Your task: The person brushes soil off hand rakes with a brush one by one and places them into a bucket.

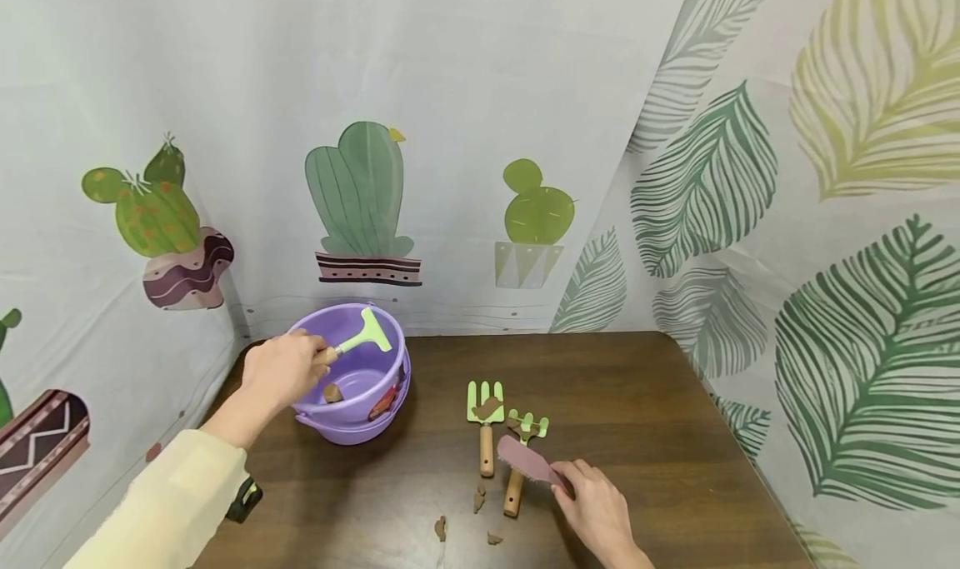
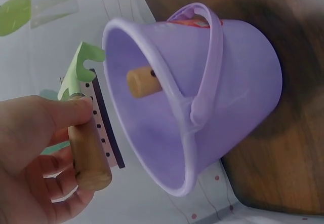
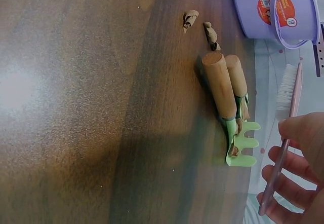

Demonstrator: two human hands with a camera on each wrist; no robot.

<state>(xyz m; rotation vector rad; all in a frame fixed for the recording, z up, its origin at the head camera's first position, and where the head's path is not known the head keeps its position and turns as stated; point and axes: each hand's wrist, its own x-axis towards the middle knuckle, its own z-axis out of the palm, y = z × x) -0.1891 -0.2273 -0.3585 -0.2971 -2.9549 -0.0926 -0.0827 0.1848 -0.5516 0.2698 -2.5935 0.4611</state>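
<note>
My left hand [image 1: 281, 369] grips the wooden handle of a small green hand hoe [image 1: 369, 332] over the mouth of a purple bucket [image 1: 390, 302]. In the left wrist view, the hoe's green head [image 2: 76, 74] has a notched side. Another wooden handle [image 2: 144, 81] stands inside the bucket; its far end is hidden. My right hand [image 1: 597, 506] holds a pink brush [image 1: 528, 459] by its handle, and white bristles [image 3: 287, 87] show in the right wrist view. Beneath the brush lies a green rake [image 1: 513, 492], beside a green garden fork [image 1: 487, 452]. Brown bits cling to both.
Several brown crumbs [image 1: 479, 498] lie on the dark wooden table [image 1: 600, 386] near the front. A curtain [image 1: 465, 77] printed with cacti and leaves hangs behind the table. By the left sleeve is a dark object [image 1: 243, 500] with a green mark.
</note>
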